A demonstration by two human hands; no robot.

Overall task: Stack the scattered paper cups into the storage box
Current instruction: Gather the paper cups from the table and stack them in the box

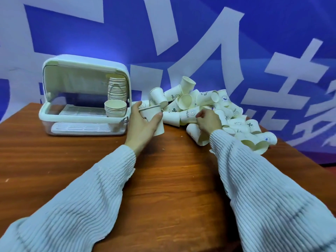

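Left hand [143,122] grip clamped round upright paper cup [153,119]; right hand [209,120] pinching cup in pile [209,110] on counter [163,179]. Risk: tugging it topples pile; squeeze crushes held cup. Storage box [83,95] open, left.

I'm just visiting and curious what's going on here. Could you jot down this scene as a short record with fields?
Setting: wooden table, blue and white backdrop
Storage box: lid open, on the table's left
Inside box: tall cup stack, short cup stack
Loose cups: heaped at right of box
Left hand: holds an upright paper cup
Right hand: reaching into the heap, grip unclear
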